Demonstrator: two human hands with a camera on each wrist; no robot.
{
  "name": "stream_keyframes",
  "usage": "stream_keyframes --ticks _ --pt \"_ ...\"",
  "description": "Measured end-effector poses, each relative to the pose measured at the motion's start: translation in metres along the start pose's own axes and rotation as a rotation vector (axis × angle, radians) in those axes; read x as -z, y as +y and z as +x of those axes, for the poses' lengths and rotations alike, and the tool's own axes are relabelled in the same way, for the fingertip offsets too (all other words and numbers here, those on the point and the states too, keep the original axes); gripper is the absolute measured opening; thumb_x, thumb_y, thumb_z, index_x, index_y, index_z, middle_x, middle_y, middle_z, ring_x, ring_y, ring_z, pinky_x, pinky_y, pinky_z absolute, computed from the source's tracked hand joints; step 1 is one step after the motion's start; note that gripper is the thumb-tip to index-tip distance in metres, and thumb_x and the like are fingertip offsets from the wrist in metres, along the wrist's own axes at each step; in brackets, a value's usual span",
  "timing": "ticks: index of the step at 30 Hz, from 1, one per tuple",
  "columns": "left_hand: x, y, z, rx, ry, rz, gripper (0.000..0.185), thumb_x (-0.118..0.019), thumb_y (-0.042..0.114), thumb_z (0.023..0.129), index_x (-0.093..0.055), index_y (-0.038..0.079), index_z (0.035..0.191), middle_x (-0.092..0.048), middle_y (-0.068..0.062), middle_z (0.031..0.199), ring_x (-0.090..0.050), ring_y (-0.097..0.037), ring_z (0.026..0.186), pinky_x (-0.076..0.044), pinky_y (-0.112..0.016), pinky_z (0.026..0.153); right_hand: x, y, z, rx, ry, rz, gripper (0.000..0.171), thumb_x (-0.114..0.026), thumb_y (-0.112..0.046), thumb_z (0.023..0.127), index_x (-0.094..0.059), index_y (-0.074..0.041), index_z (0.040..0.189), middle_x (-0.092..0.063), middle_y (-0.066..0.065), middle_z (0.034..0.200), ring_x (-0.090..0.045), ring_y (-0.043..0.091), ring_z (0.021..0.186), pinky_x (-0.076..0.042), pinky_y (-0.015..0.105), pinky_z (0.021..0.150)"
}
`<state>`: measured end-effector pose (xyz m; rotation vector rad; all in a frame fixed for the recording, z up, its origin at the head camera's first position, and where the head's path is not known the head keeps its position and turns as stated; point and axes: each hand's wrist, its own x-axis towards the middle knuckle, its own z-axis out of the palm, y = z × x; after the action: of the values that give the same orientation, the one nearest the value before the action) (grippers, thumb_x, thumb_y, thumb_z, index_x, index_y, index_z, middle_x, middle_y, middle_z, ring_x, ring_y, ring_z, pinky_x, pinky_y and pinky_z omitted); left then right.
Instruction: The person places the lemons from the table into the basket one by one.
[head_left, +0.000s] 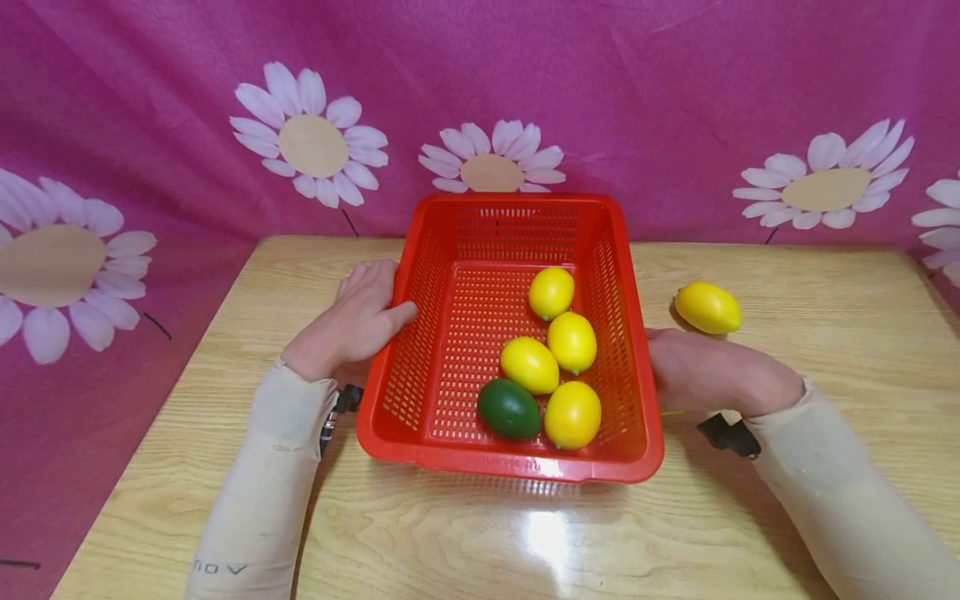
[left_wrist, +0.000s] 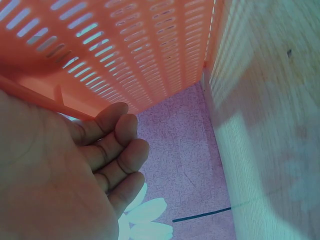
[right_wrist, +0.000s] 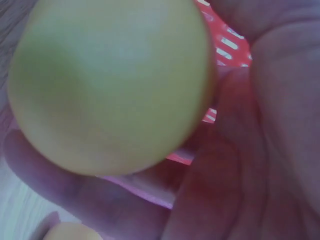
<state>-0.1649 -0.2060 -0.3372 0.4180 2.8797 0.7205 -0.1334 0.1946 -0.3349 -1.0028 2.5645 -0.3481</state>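
Note:
A red perforated plastic basket (head_left: 510,467) stands in the middle of the head view, its near end facing me. My left hand (head_left: 360,321) grips its left rim, thumb over the inside and fingers under the outer side, as the left wrist view shows with the curled fingers (left_wrist: 120,150). Outside the right wall is my right hand (head_left: 701,371). In the right wrist view its fingers curl round a lemon (right_wrist: 110,85), of which only a yellow sliver shows from the head. Inside the basket lie several lemons (head_left: 572,414) and one dark green oval fruit (head_left: 509,408).
Another lemon (head_left: 708,307) lies on the wooden table (head_left: 420,550), just beyond my right hand. A pink-purple cloth (head_left: 570,92) with large white flowers hangs behind the table and along its left side.

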Motion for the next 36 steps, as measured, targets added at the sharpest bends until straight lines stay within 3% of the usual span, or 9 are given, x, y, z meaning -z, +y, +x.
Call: stream_keyframes --ticks 7,10,16,22,30,36 --pt "0.000 0.000 0.000 0.004 0.002 -0.010 0.047 -0.053 0.029 0.095 -0.048 0.006 0.136 -0.055 -0.010 0.120 -0.040 -0.025 0.111 -0.033 -0.041 0.089 0.004 0.001 -0.001 -0.029 0.022 -0.033 0.030 -0.083 -0.030 0.083 -0.073 -0.031 0.112 -0.069 -0.006 0.111 -0.063 0.014 0.105 -0.054 0.044 0.095" --pt "0.000 0.000 -0.001 0.002 0.003 -0.011 0.046 -0.053 0.028 0.095 -0.048 0.006 0.135 -0.055 -0.010 0.119 -0.040 -0.025 0.110 -0.033 -0.041 0.088 0.006 0.001 -0.002 -0.051 0.040 -0.050 0.036 -0.085 -0.032 0.081 -0.073 -0.028 0.115 -0.070 -0.006 0.109 -0.062 0.017 0.107 -0.052 0.046 0.098" --pt "0.000 0.000 0.000 0.000 0.001 -0.012 0.044 -0.052 0.029 0.095 -0.049 0.007 0.134 -0.054 -0.010 0.118 -0.040 -0.026 0.110 -0.033 -0.041 0.089 0.009 0.001 -0.005 -0.089 0.077 -0.091 0.043 -0.086 -0.040 0.079 -0.072 -0.019 0.115 -0.065 -0.005 0.099 -0.060 0.015 0.095 -0.053 0.043 0.091" --pt "0.000 0.000 0.000 -0.003 0.000 -0.012 0.045 -0.052 0.029 0.096 -0.048 0.006 0.134 -0.055 -0.011 0.119 -0.041 -0.026 0.113 -0.034 -0.042 0.091 0.013 0.000 -0.010 -0.117 0.098 -0.094 0.053 -0.085 -0.046 0.079 -0.070 -0.017 0.122 -0.067 -0.001 0.105 -0.062 0.020 0.099 -0.054 0.045 0.090" --pt "0.000 0.000 0.000 -0.006 0.005 -0.014 0.045 -0.052 0.029 0.096 -0.049 0.005 0.134 -0.055 -0.011 0.118 -0.041 -0.026 0.111 -0.033 -0.041 0.090 0.020 -0.003 -0.017 -0.119 0.153 -0.092 0.039 -0.086 -0.030 0.077 -0.070 -0.019 0.112 -0.064 -0.003 0.098 -0.055 0.015 0.091 -0.051 0.033 0.076" --pt "0.000 0.000 0.000 -0.009 0.005 -0.014 0.045 -0.052 0.029 0.096 -0.048 0.005 0.135 -0.055 -0.011 0.118 -0.041 -0.026 0.111 -0.033 -0.041 0.091 0.023 -0.004 -0.023 -0.109 0.199 -0.087 0.045 -0.088 -0.030 0.076 -0.070 -0.016 0.115 -0.062 -0.001 0.100 -0.053 0.012 0.086 -0.049 0.029 0.068"
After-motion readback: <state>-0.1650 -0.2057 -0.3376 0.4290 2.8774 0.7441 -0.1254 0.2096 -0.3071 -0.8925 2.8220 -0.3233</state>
